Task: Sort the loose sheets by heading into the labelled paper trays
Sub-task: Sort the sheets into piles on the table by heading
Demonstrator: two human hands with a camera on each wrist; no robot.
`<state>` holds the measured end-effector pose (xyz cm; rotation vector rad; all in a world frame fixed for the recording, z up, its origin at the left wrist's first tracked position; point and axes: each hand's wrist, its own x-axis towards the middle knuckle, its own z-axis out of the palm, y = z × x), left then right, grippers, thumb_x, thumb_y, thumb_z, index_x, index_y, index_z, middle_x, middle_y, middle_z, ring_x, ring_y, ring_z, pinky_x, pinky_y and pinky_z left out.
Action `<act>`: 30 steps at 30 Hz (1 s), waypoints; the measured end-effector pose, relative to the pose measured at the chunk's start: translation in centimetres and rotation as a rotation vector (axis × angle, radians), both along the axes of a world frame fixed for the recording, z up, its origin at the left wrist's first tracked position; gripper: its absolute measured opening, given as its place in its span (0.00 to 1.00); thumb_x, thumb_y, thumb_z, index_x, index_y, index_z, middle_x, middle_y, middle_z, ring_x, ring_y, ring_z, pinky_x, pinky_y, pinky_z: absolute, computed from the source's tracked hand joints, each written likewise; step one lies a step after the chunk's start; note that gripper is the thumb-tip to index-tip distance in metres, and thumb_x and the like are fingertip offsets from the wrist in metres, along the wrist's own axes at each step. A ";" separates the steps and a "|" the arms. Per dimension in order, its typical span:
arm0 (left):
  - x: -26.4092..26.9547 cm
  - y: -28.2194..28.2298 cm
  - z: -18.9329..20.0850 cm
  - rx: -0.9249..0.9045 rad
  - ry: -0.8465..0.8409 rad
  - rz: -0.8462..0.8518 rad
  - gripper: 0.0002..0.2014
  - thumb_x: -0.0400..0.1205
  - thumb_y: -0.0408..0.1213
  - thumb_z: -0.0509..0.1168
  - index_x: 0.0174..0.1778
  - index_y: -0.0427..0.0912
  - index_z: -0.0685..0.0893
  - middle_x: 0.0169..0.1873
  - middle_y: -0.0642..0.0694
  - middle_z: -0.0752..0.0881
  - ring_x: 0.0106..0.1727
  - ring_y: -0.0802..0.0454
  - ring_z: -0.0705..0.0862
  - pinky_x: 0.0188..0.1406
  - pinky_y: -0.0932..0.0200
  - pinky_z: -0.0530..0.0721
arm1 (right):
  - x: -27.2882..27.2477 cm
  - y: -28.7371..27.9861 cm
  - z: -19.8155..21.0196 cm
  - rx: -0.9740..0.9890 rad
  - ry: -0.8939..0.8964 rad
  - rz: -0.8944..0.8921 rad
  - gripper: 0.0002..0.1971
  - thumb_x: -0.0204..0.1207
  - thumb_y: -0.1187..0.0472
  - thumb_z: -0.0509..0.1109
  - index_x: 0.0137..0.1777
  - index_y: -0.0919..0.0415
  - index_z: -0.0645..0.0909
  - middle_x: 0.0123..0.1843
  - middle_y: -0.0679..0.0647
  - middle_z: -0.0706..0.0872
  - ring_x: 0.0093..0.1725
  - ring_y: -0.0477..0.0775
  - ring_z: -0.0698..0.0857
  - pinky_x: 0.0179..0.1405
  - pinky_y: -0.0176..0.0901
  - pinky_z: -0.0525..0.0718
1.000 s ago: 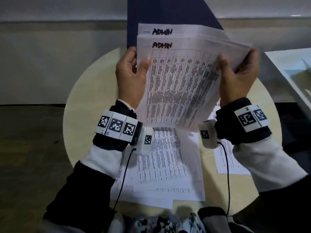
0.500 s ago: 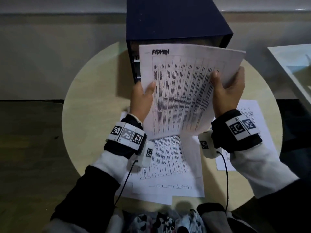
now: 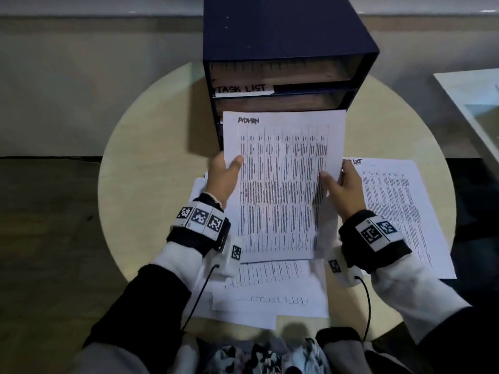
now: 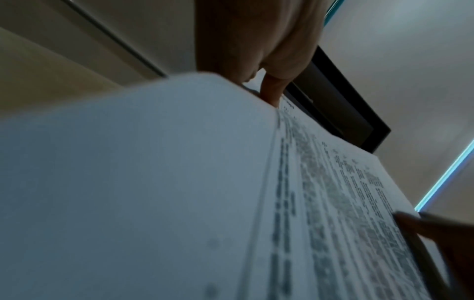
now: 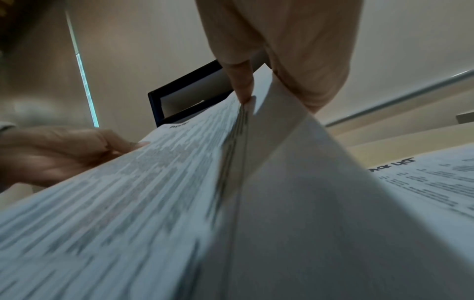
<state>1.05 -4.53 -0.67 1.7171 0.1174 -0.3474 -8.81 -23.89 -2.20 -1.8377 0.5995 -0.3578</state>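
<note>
Feeding the ADMIN sheets (image 3: 280,184), pinched at both side edges by left hand (image 3: 222,178) and right hand (image 3: 344,186), level into the tray unit (image 3: 283,36) slot below TASK LIST label (image 3: 243,89); squaring edges first.

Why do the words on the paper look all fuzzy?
Both wrist views sit very close to the ADMIN sheets, so the print smears; in the head view the heading reads clearly but the small print blurs, and the room is dim.
</note>
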 end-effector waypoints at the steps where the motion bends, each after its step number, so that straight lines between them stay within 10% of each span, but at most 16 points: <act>1: 0.5 -0.2 0.4 -0.013 -0.003 0.009 0.18 0.85 0.34 0.58 0.71 0.36 0.74 0.66 0.44 0.80 0.65 0.51 0.78 0.66 0.58 0.73 | -0.1 -0.1 0.0 0.006 0.000 0.001 0.11 0.78 0.69 0.65 0.59 0.70 0.74 0.50 0.56 0.81 0.47 0.50 0.81 0.36 0.20 0.78; 5: 2.6 -1.0 1.1 -0.001 0.047 0.034 0.20 0.85 0.38 0.60 0.73 0.37 0.72 0.70 0.45 0.77 0.70 0.49 0.75 0.69 0.55 0.70 | -0.5 0.2 0.6 0.057 -0.016 0.028 0.05 0.80 0.72 0.61 0.53 0.64 0.73 0.37 0.50 0.79 0.28 0.29 0.80 0.25 0.19 0.74; 14: 6.9 -1.6 3.2 -0.050 0.133 0.092 0.27 0.81 0.42 0.64 0.74 0.32 0.69 0.72 0.38 0.74 0.72 0.39 0.73 0.72 0.40 0.71 | -1.1 -0.9 0.0 0.148 0.041 0.080 0.07 0.80 0.69 0.61 0.46 0.56 0.76 0.34 0.54 0.81 0.24 0.39 0.79 0.24 0.36 0.78; 21: 4.5 -0.2 2.0 -0.088 0.209 -0.060 0.24 0.78 0.41 0.67 0.70 0.38 0.75 0.66 0.42 0.81 0.65 0.44 0.81 0.65 0.42 0.79 | 4.5 -1.5 3.0 0.183 -0.060 -0.041 0.07 0.81 0.72 0.57 0.53 0.65 0.75 0.23 0.41 0.81 0.16 0.34 0.74 0.16 0.25 0.69; 26: 2.7 0.6 2.9 -0.176 0.246 -0.089 0.16 0.85 0.31 0.58 0.68 0.31 0.70 0.43 0.37 0.86 0.21 0.58 0.83 0.16 0.69 0.77 | 9.0 -2.3 4.5 0.205 -0.070 -0.062 0.08 0.81 0.68 0.58 0.44 0.61 0.77 0.34 0.52 0.82 0.27 0.45 0.78 0.26 0.33 0.73; 30: 3.6 -0.1 3.6 -0.167 0.219 0.008 0.19 0.86 0.28 0.52 0.74 0.30 0.63 0.41 0.37 0.85 0.23 0.58 0.82 0.16 0.70 0.75 | 9.3 -2.4 4.9 0.314 -0.036 -0.078 0.01 0.78 0.62 0.61 0.48 0.56 0.73 0.37 0.49 0.77 0.31 0.45 0.77 0.25 0.35 0.72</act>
